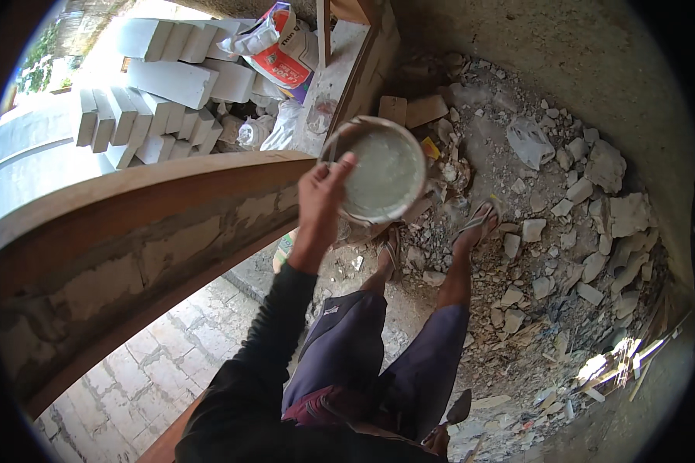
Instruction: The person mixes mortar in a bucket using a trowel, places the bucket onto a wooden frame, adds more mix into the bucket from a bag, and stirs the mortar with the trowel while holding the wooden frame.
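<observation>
My left hand (322,202) grips the near-left rim of a round bucket (420,189), its thumb over the edge. Cloudy grey-green liquid (378,171) sits inside the bucket, which is held up in front of my legs. Low by my right thigh, my right hand (438,441) is partly in view, closed around the handle of a small trowel (459,407) with a dark blade. Most of that hand is hidden by my clothing and the picture's lower edge.
A wooden frame (154,174) over blockwork curves along my left. Beyond it are stacked pale blocks (174,81) and a printed bag (286,58). Broken rubble (552,231) covers the ground around my sandalled feet, with a crumpled clear plastic bag (530,142) on it. A rough wall (594,54) stands behind.
</observation>
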The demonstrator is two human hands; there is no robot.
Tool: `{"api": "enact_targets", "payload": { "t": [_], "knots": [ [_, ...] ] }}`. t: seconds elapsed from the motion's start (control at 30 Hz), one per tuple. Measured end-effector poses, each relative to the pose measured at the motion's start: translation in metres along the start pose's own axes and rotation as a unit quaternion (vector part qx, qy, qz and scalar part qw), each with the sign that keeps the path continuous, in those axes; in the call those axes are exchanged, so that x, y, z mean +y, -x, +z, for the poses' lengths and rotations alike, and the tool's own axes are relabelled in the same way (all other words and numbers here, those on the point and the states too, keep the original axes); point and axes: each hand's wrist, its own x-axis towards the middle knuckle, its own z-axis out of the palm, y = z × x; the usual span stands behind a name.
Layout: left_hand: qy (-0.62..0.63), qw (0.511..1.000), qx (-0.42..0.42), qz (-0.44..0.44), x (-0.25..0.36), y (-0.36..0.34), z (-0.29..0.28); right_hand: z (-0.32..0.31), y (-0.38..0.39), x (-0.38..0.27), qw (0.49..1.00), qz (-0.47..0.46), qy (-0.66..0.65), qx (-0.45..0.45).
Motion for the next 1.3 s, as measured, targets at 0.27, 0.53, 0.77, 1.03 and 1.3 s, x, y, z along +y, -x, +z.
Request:
{"api": "enact_targets", "payload": {
  "t": [0.27, 0.53, 0.77, 1.03, 1.3],
  "knots": [
    [-0.017, 0.981, 0.185, 0.058, 0.051, -0.118, -0.013, -0.025, -0.014, -0.180, 0.993, 0.084, 0.079, -0.035],
    [-0.084, 0.939, 0.334, 0.022, 0.062, -0.197, -0.055, -0.058, -0.020, -0.410, 0.992, 0.103, 0.071, 0.030],
    [-0.310, 0.909, 0.278, 0.020, 0.064, -0.171, -0.128, 0.023, -0.021, -0.583, 0.974, -0.070, 0.213, 0.013],
    [-0.555, 0.560, 0.481, 0.383, 0.162, 0.014, -0.031, 0.184, 0.038, -0.751, 0.888, -0.304, 0.342, -0.053],
    [-0.606, 0.187, 0.720, 0.281, 0.247, 0.133, -0.109, 0.406, 0.127, -0.815, 0.706, -0.408, 0.566, -0.120]
  ]
}}
